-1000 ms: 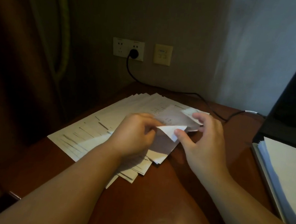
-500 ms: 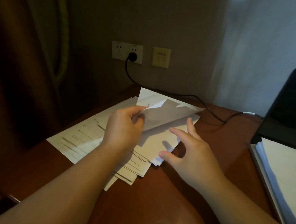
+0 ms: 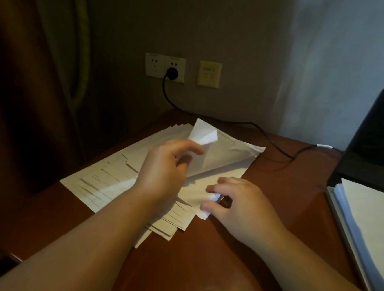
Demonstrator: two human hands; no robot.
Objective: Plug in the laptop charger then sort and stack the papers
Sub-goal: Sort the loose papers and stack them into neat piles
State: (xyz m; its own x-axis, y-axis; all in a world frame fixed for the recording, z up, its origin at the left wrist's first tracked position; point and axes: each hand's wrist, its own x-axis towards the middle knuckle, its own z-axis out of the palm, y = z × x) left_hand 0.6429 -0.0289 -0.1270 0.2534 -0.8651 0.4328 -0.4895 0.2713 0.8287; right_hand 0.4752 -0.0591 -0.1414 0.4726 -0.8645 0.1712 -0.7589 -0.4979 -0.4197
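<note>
A fanned spread of white papers lies on the left half of the wooden desk. My left hand hovers over it with curled fingers beside a lifted, folded sheet; blur hides whether it holds that sheet. My right hand pinches the near right corner of a sheet between thumb and fingers. The black charger plug sits in the wall socket, and its cable runs across the desk toward the laptop.
A second stack of white paper rests on the laptop's base at the right edge. A yellow wall plate is right of the socket. A dark curtain hangs left, a pale one at the back right.
My right hand moved down to the sheet's near corner and pinched it. The lifted sheet has dropped lower and flatter, and my left hand has loosened around it.
</note>
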